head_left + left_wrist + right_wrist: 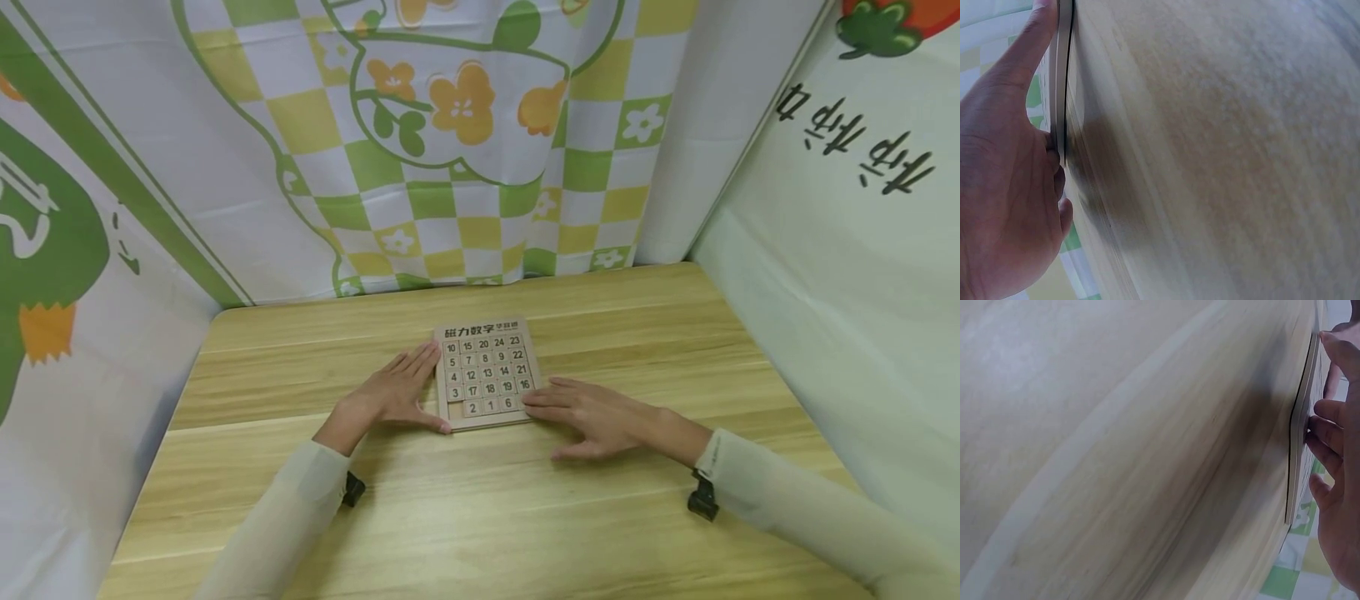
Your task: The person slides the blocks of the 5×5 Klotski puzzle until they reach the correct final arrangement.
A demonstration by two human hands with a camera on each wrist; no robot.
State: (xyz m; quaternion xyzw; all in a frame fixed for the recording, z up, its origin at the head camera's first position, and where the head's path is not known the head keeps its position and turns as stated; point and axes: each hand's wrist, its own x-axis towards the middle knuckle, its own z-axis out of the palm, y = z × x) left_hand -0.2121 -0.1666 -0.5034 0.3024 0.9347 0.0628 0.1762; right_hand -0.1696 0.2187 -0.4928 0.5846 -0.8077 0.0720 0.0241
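Observation:
A wooden sliding number puzzle (487, 375) lies flat on the table, with rows of numbered square tiles and dark lettering along its far edge. One bare slot shows in its near left corner. My left hand (393, 392) steadies the puzzle's left side, fingers stretched along that edge and thumb at the near left corner. From the right, my right hand (600, 414) reaches over with extended fingers. Its fingertips touch the near right corner and hide the tile below 16. In the right wrist view, fingertips of the right hand (1341, 462) meet the puzzle's rim (1297, 431).
The puzzle rests toward the far half of a light wood-grain table (480, 517). A checkered, flowered cloth (465, 200) hangs behind the far edge. White printed sheets stand at the left (97, 400) and right (847, 275).

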